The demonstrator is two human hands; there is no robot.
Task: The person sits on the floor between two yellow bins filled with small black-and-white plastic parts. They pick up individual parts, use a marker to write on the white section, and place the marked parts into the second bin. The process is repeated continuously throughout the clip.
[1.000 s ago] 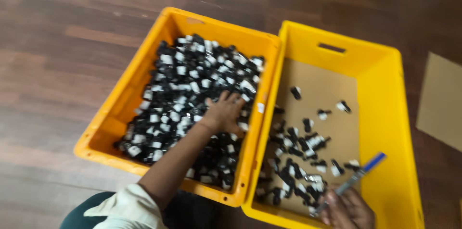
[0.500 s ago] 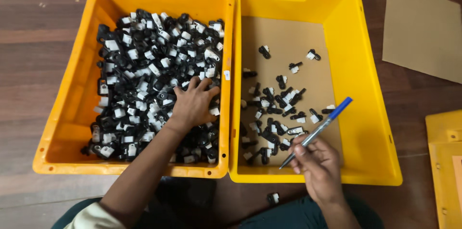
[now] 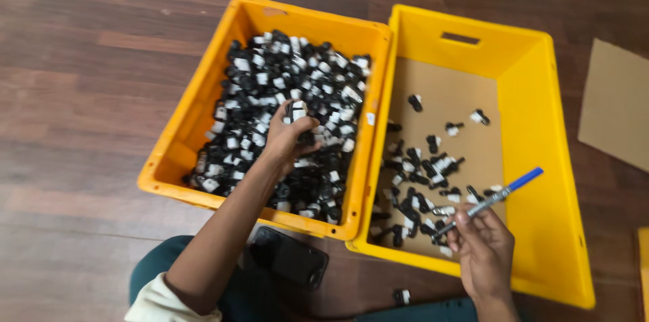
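While your left hand (image 3: pixel 287 136) pinches a black-and-white part (image 3: pixel 297 111) above the orange crate (image 3: pixel 196 116), your right hand (image 3: pixel 483 247) grips a blue pen (image 3: pixel 490 200) right of it.

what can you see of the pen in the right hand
The pen is slim, with a grey-silver barrel, a blue cap end and a dark tip. It lies slanted, blue end up and to the right, tip down-left over the small black and white parts. The right hand pinches its lower half above the right yellow crate.
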